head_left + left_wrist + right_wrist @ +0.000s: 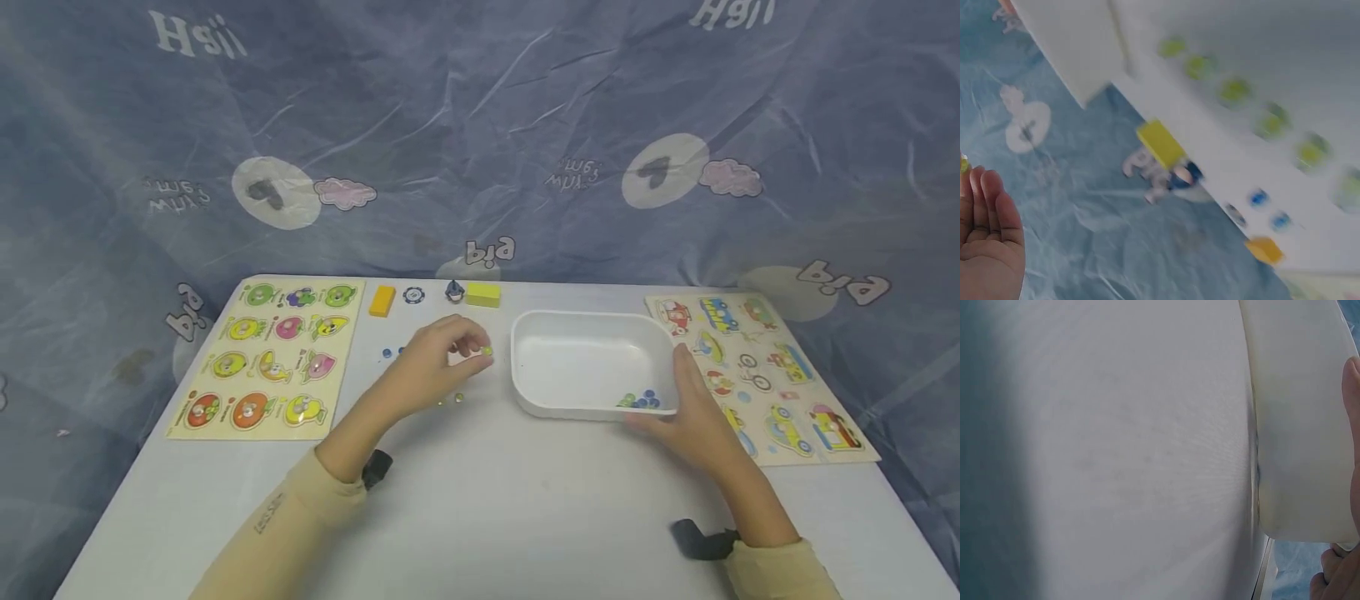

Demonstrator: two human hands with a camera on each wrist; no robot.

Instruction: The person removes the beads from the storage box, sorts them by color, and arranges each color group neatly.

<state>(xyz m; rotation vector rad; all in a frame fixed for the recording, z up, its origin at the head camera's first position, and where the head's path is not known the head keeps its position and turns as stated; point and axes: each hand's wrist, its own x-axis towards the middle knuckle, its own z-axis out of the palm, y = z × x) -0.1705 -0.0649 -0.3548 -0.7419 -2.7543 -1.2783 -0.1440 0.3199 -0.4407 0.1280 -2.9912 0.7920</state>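
Between its thumb and fingers my left hand (431, 367) pinches a small yellow-green glass bead (487, 351), just left of a white rectangular tray (585, 413). My right hand (697, 421) grips the tray at its right end, thumb along the near side. Inside the tray, green beads (627, 401) and blue beads (649, 398) lie together in the near right corner. A line of green beads (1235, 90) shows on the table in the left wrist view, mostly hidden by the left hand in the head view. Two blue beads (1259, 198) lie close by.
A fruit puzzle board (273, 367) lies at left, a vehicle puzzle board (795, 392) at right, partly behind the right hand. Along the back edge stand an orange block (382, 301), a round patterned token (413, 295), a small dark figurine (454, 291) and a yellow block (483, 294).
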